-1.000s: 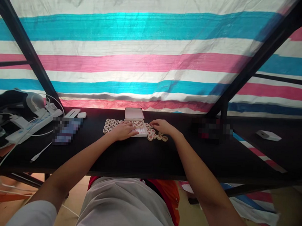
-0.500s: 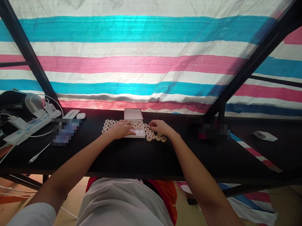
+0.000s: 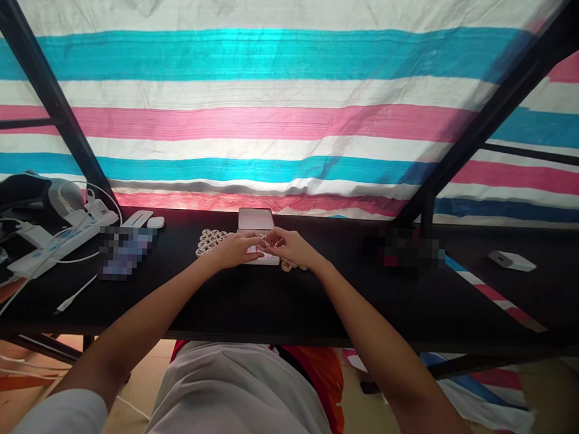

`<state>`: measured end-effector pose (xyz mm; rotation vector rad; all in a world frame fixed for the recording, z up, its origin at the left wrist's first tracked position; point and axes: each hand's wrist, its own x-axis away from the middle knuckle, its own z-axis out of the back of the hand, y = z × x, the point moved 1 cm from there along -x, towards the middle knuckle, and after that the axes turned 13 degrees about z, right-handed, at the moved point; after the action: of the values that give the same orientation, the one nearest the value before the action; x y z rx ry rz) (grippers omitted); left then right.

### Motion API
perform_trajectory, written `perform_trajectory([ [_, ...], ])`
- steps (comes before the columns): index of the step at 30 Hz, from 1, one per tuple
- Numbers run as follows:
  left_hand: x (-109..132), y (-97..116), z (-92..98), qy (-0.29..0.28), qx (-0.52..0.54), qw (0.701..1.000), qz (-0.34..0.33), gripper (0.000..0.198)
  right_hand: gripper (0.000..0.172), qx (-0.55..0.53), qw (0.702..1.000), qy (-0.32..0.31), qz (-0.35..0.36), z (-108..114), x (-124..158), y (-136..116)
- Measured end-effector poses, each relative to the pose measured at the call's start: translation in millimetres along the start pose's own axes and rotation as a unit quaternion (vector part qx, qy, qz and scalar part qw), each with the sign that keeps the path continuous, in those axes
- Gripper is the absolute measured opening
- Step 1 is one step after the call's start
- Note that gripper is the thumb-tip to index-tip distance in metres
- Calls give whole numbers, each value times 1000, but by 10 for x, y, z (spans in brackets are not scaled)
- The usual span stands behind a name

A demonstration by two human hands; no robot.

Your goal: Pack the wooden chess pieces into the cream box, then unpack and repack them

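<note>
A shallow white box point(image 3: 269, 260) stands open on the black table, its lid point(image 3: 255, 219) tilted up behind it. Round Chinese chess pieces lie inside, partly covered by my hands. My left hand point(image 3: 234, 249) rests over the box's left side, fingers spread apart. Above the right side, my right hand point(image 3: 292, 248) pinches a Chinese chess piece, mostly hidden by the fingers, close to the left fingertips. Rows of pieces point(image 3: 212, 240) sit left of the box. More loose pieces point(image 3: 286, 265) show at its right, partly beneath my right hand.
On the left lie a white power strip point(image 3: 62, 242) with cables, a blurred phone-like object point(image 3: 125, 253) and a small white case point(image 3: 155, 223). Far right are a white adapter point(image 3: 512, 260) and a dark blurred object point(image 3: 408, 249). A striped tarp point(image 3: 274, 123) hangs behind the table.
My right hand has moved left from the loose pieces to above the box. My left hand has stayed almost in place over the box.
</note>
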<state>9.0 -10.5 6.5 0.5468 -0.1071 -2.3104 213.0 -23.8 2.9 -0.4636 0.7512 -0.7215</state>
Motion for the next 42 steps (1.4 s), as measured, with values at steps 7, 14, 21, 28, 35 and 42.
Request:
perform_trajectory([
  [7,-26,-10,31,-28,1,1000,-3,21,20,1,999,-35,-17,-62,-11,-44],
  [14,-75,-220,59,-5,-104,994,-19,20,18,131,991,20,-9,238,29,173],
  [21,-89,-248,-59,-32,-118,991,58,18,19,136,980,-58,-132,389,174,580],
  [28,-47,-244,-86,-38,-144,987,67,30,22,88,988,-82,-99,280,140,464],
  [35,-35,-232,-107,-64,-135,986,81,31,13,121,986,-75,-84,219,104,470],
  [42,-41,-228,-63,-30,-139,987,69,31,10,129,985,-88,-73,240,111,414],
])
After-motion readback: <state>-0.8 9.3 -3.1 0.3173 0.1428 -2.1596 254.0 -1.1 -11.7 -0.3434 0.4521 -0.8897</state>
